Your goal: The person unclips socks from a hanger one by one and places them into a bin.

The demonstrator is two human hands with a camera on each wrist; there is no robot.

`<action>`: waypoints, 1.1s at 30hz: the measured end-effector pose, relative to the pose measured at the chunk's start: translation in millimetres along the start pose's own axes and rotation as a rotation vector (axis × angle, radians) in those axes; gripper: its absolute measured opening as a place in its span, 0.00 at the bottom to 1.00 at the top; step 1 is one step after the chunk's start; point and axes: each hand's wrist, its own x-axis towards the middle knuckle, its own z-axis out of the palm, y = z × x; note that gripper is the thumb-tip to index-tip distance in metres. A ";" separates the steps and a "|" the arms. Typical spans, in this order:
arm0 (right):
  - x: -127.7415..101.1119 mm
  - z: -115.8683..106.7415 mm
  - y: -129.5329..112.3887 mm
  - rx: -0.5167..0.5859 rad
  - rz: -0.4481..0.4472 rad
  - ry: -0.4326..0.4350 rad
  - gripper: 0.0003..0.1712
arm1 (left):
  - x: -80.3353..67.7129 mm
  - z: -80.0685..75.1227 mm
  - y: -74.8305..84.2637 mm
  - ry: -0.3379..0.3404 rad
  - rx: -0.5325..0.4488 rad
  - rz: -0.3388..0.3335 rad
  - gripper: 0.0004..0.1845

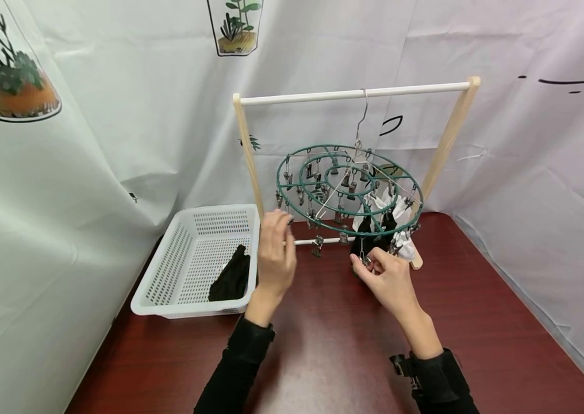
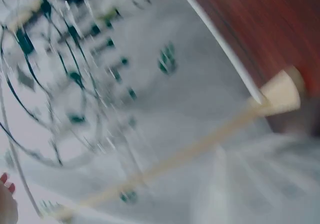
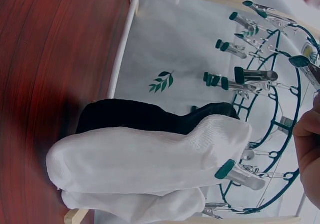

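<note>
My right hand (image 1: 387, 282) pinches a metal clip (image 1: 366, 261) hanging from the front rim of a round green clip hanger (image 1: 323, 227). In the right wrist view, part of this hand (image 3: 311, 156) shows at the right edge. Behind it hang white socks (image 3: 145, 159) and a black sock (image 3: 125, 115). One clip (image 3: 240, 176) grips the nearest white sock. My left hand (image 1: 275, 250) is raised beside the hanger's left rim, fingers fairly straight, with a dark clip near its fingertips. The left wrist view is blurred and shows only a bit of that hand (image 2: 7, 204).
A white perforated basket (image 1: 160, 261) stands on the left with a black sock (image 1: 232, 276) inside. The hanger hooks over the white bar (image 1: 302, 98) of a wooden-legged rack (image 1: 449, 135). All stand on a dark red table (image 1: 323, 356) before a patterned white cloth.
</note>
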 end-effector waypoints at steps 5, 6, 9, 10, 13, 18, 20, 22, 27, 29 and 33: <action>1.2 1.3 -0.3 -0.009 -0.022 0.019 0.20 | 9.1 30.3 31.1 -0.029 -0.063 0.247 0.13; 1.2 1.5 -0.2 -0.012 -0.027 0.021 0.19 | 10.5 35.7 36.1 -0.058 -0.062 0.275 0.13; 1.3 2.2 -0.1 -0.022 -0.034 0.006 0.17 | 14.2 48.1 47.6 -0.150 -0.003 0.326 0.12; 1.4 2.2 -0.3 -0.027 -0.036 -0.002 0.16 | 15.2 51.3 50.2 -0.181 0.023 0.327 0.12; 2.1 1.6 -0.8 -0.048 -0.036 -0.028 0.16 | 17.0 57.9 54.6 -0.270 0.107 0.302 0.12; 2.5 -0.5 0.4 -0.068 -0.045 -0.034 0.17 | 16.7 63.8 56.1 -0.376 0.175 0.255 0.13; 2.4 -0.4 0.9 -0.069 -0.047 -0.036 0.17 | 15.6 64.2 55.1 -0.401 0.184 0.242 0.13; 2.0 -0.8 1.5 -0.074 -0.051 -0.042 0.17 | 14.8 64.5 53.9 -0.418 0.184 0.228 0.14; -1.3 -4.7 4.1 -0.064 -0.084 -0.058 0.17 | 15.3 62.3 51.4 -0.424 0.172 0.193 0.14; -3.2 -7.3 4.8 -0.040 -0.079 -0.072 0.17 | 15.6 60.7 49.4 -0.415 0.158 0.182 0.14; -5.5 -12.1 7.4 0.011 -0.097 -0.037 0.17 | 16.0 58.7 43.2 -0.384 0.108 0.155 0.15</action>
